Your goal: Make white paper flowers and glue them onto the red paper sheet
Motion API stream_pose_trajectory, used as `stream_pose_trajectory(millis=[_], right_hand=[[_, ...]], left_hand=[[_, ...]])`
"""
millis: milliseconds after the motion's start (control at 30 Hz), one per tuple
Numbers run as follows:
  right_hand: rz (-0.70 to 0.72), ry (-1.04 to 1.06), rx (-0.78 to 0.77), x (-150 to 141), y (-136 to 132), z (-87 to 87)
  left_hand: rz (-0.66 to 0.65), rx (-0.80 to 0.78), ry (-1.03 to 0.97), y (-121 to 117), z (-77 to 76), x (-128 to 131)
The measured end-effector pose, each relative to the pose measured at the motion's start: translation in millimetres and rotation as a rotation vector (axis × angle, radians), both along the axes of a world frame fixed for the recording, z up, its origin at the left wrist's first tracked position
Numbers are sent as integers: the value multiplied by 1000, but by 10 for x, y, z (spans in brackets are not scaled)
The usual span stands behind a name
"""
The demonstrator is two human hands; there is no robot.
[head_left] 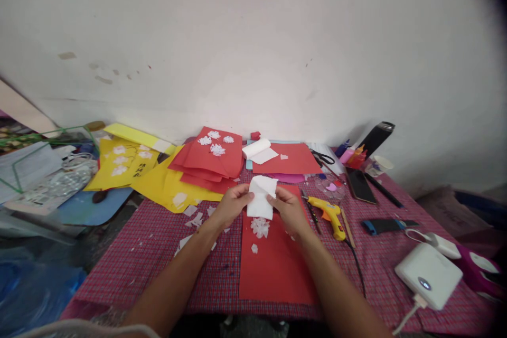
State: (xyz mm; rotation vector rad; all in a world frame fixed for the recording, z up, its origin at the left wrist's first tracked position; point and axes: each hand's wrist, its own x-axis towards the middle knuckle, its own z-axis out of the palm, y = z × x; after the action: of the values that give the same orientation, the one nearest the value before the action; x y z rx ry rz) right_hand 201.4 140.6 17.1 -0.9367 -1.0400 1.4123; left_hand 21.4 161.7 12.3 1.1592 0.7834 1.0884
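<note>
Between my two hands is a small sheet of white tissue paper [262, 200], raised above a red sheet of card [277, 274]. My left hand [233, 203] pinches its left edge, thumb on the front. On the right edge, my right hand [291, 208] pinches it the same way. Just below the tissue, a white paper flower [260, 227] lies on the red card, with a smaller white scrap [254, 248] under it. Further back rests a roll of white tissue [256, 149], partly unrolled.
Right of the card lie a yellow glue gun [328, 214], a blue utility knife [382, 226], a phone [360, 185] and a white power bank [430, 274]. Stacked red cards [214, 163] with white flowers and yellow sheets [158, 185] spread at back left. Paper scraps [194, 219] litter the checked cloth.
</note>
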Motion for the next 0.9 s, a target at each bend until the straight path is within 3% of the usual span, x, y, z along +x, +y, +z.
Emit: stream_pose_trajectory(millis=[567,900], right_hand=[[54,-11,-6,19,4,-56],[9,-40,-2,39,1,-65]], left_hand=[[14,15,29,-19,72,-12],[90,-36,79,-22,95,-29]])
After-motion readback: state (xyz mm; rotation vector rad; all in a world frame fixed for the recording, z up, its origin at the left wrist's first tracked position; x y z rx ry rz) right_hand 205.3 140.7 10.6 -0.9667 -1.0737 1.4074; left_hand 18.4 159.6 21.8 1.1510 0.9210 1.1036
